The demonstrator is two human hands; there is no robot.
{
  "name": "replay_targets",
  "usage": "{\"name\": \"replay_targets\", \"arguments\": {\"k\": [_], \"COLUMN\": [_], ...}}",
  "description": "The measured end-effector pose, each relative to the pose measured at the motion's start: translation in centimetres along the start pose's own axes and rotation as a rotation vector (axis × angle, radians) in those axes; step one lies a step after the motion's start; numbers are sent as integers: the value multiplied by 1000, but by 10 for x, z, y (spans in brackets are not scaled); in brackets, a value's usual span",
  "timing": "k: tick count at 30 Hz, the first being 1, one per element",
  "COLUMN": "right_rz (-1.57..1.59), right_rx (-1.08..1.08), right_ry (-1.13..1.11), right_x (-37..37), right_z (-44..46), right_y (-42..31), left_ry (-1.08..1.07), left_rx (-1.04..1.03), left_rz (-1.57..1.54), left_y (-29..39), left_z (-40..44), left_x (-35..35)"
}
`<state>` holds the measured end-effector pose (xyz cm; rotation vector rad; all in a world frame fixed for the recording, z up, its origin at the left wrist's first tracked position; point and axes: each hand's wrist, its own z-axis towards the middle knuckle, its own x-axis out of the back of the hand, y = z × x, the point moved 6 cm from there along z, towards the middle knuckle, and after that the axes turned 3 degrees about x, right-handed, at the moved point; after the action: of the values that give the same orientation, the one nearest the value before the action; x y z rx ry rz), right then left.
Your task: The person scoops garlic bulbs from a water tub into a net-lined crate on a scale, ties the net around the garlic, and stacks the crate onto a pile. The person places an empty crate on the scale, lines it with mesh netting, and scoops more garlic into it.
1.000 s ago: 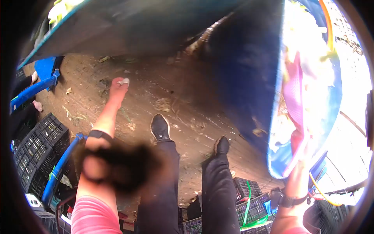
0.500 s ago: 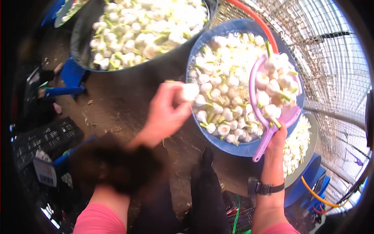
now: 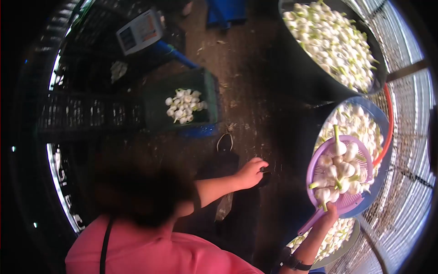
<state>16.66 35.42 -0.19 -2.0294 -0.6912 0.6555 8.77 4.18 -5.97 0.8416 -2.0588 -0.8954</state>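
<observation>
My right hand [image 3: 326,219] grips the handle of a purple plastic strainer [image 3: 311,176] with a mesh bowl. Several white garlic bulbs [image 3: 346,170] with short green stems lie heaped in it. The strainer is held over a blue tub [image 3: 382,182] filled with more garlic. Well to the left of the strainer, my left hand [image 3: 251,173] hovers above the dark floor. Its fingers are loosely bent, a small gap shows between the fingertips, and no bulb is visible in it.
A large dark tub [image 3: 328,89] full of garlic stands at upper right, and another garlic-filled tub [image 3: 351,246] at lower right. A green crate [image 3: 155,107] holds several bulbs, near a scale [image 3: 140,32]. A red hose [image 3: 388,123] runs along the blue tub.
The view has swung left, bringing the crate into sight. The bulb held in my left hand earlier no longer shows there. My right hand still holds the loaded strainer.
</observation>
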Motion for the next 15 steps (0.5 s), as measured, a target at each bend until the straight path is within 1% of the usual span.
{"name": "replay_targets", "arguments": {"k": [1,2,3,4,5,6,7,8,9,10,11,12,13,14,15], "right_rz": [-61,-119,-149,-170,-225,-194,-229,-264,-253,-207,-281,-363,-400,-447,-709], "right_rx": [-35,-28,-75,-125,-145,-156,-193,-220,-228,-227,-197,-174,-152,10,234], "right_ry": [-76,-126,-177,-243,-309,-385,-460,-524,-600,-556,-607,-650,-680,-790,-789], "right_x": [-28,-48,-67,-90,-125,-161,-189,-217,-241,-275,-302,-326,-363,-385,-420], "right_z": [-10,-11,-13,-16,-23,-22,-24,-29,-30,-40,-41,-45,-55,-34,-55], "right_y": [3,14,28,48,49,66,81,99,122,139,158,170,182,222,220], "left_ry": [35,26,55,107,72,91,94,98,153,198,258,277,283,293,283], "left_rx": [23,108,81,99,193,299,390,433,454,444,427,423,496,570,653], "left_rz": [38,158,316,335,373,421,374,290,220,132,-6,-79,-103,-134,-172], "left_y": [-22,-41,-60,-73,-91,-113,-126,-145,-161,-159,-168,-171,-177,-181,-194], "left_z": [-24,-45,-66,-85,-109,-126,-145,-163,-181,-194,-209,-227,-240,-250,-261], "left_x": [14,26,38,53,57,62,62,65,66,79,81,85,94,103,108]}}
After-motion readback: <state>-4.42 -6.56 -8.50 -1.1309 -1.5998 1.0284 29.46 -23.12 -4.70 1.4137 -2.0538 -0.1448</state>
